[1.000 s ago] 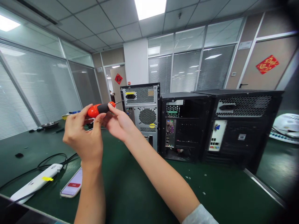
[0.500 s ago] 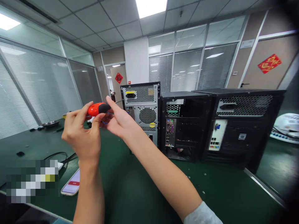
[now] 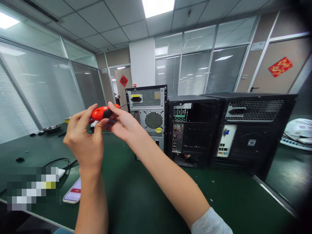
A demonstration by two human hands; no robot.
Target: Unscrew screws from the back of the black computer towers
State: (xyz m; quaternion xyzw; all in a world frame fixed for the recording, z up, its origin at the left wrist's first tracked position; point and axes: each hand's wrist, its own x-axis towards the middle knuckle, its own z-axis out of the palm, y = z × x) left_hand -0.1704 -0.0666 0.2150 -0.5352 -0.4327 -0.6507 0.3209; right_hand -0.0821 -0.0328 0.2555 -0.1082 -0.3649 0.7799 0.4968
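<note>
A screwdriver with a red and black handle is held out in front of me, its thin shaft pointing at the rear edge of the silver-backed computer tower. My left hand pinches the rear end of the handle between thumb and fingers. Around the front part of the handle, my right hand closes with its thumb on top; its other fingers are partly hidden. The shaft's tip appears close to the tower's left side, but whether it touches a screw I cannot tell.
Two black computer towers stand to the right on the green table. Small screws lie in front of them. At left are a phone, black cables and a metal bowl. A white helmet-like object sits far right.
The screwdriver handle has turned a little, and its red front collar and shaft now show past my right thumb. Both hands stay on it in nearly the same place.
</note>
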